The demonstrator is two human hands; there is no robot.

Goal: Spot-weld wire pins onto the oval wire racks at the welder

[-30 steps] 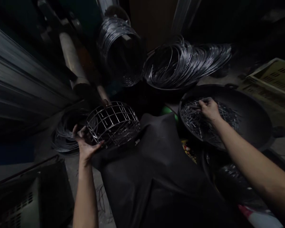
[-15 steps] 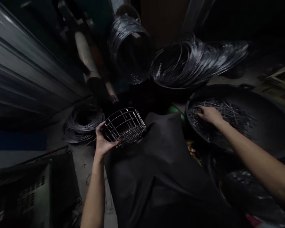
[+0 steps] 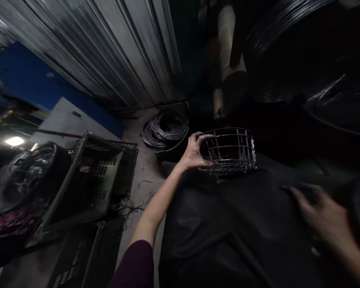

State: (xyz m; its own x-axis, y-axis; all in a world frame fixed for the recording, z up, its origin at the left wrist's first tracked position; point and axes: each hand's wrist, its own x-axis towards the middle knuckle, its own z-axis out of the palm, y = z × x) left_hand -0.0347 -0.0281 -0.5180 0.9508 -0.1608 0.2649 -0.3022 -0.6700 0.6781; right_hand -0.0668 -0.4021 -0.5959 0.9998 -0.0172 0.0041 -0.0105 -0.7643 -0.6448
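Observation:
My left hand (image 3: 196, 152) grips the left side of a round wire basket (image 3: 231, 150), thumb low and fingers on the upper wires. The basket sits tilted over my lap, on a dark cloth (image 3: 222, 216) that covers my legs. My right hand (image 3: 321, 208) is apart from the basket, above the right side of the cloth. Motion blurs its fingers, and whether anything is between them I cannot make out. At the right edge shows part of a dark pan (image 3: 358, 208).
A coil of wire (image 3: 166, 130) lies on the floor beyond my left hand. Green plastic crates (image 3: 87, 180) stand to the left, near a blue panel (image 3: 45, 76) and a corrugated metal wall (image 3: 117, 44). Larger wire coils (image 3: 276, 36) are at the upper right.
The view has swung left, so things appear farther right. My right hand has left the metal pieces in the pan and come toward my lap. My left hand keeps hold of the basket.

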